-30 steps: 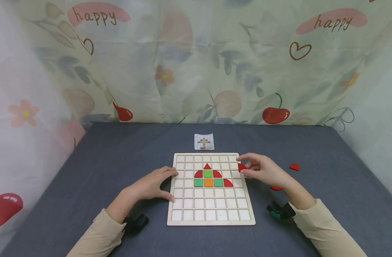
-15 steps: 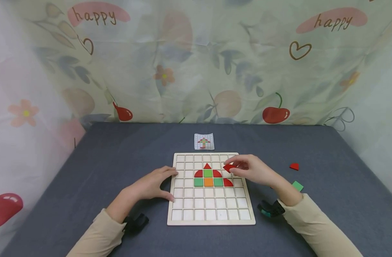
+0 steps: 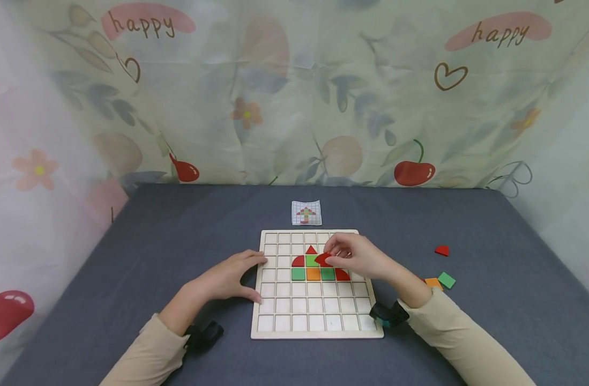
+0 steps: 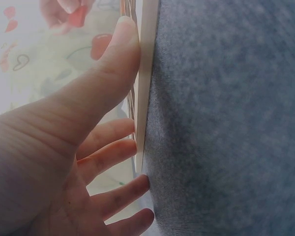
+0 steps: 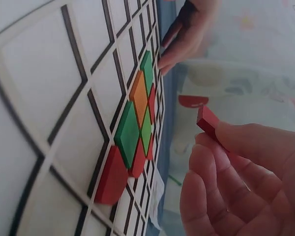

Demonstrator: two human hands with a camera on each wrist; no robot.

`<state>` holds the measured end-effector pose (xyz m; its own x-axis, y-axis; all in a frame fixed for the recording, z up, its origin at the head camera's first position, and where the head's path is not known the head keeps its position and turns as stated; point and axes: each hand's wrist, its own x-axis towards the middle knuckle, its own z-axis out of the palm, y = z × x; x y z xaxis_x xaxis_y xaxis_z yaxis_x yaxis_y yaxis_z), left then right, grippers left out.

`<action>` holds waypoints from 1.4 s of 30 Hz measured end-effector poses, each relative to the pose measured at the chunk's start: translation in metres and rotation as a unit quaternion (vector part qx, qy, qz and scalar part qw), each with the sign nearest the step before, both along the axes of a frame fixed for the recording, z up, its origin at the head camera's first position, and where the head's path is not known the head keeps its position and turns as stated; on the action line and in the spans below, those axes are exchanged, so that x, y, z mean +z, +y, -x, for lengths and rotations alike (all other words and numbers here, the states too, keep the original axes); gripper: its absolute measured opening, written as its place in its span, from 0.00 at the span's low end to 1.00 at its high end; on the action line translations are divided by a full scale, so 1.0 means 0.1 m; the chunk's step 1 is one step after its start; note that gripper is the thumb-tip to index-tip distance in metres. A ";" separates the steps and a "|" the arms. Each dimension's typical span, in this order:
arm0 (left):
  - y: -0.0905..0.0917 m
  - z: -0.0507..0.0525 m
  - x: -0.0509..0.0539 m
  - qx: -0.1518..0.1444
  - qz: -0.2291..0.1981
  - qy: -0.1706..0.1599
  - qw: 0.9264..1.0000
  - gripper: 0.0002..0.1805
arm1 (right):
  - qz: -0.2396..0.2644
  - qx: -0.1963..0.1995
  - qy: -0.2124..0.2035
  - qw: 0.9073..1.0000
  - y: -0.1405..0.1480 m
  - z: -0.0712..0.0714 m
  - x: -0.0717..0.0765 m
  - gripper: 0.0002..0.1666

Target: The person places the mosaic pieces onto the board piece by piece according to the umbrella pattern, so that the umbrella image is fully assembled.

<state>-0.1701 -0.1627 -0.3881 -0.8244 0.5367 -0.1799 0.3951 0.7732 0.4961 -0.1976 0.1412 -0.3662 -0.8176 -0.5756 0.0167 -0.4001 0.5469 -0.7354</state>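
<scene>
A pale wooden grid board [image 3: 299,321] lies on the dark table. Laid in its cells are green squares [image 3: 298,274], an orange square [image 3: 313,274], a small red triangle [image 3: 311,250] and red quarter-round pieces [image 3: 298,261]. Between thumb and fingers my right hand [image 3: 354,254] pinches another red quarter-round piece [image 5: 209,120], tilted and held above the board. In the head view it covers part of the pieces beneath. My left hand [image 3: 229,276] rests against the board's left edge, thumb and fingers spread [image 4: 115,196].
A small printed pattern card [image 3: 306,213] lies behind the board. To the right are a red piece [image 3: 441,250], a green square [image 3: 446,280] and an orange square [image 3: 433,283], partly behind the right forearm. A printed curtain [image 3: 294,107] hangs behind the table.
My right hand has carried the red quarter-round piece leftward from the board's right edge to above the middle pieces. My left hand has stayed in place. Loose pieces came into view beside the right forearm.
</scene>
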 end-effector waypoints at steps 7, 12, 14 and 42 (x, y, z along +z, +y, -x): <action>0.00 0.00 0.00 0.002 0.001 -0.001 1.000 0.47 | 0.009 0.028 0.004 1.000 -0.14 0.00 -0.03 0.07; 0.01 0.00 0.00 0.011 0.007 -0.007 1.000 0.47 | 0.001 0.027 0.002 1.000 -0.25 0.00 -0.06 0.08; 0.02 0.00 0.00 0.013 0.008 -0.008 1.000 0.47 | -0.001 0.028 0.001 1.000 -0.30 0.00 -0.07 0.08; 0.02 0.00 0.02 0.012 0.005 -0.002 1.000 0.46 | -0.044 0.066 0.018 0.997 -0.76 -0.01 -0.11 0.05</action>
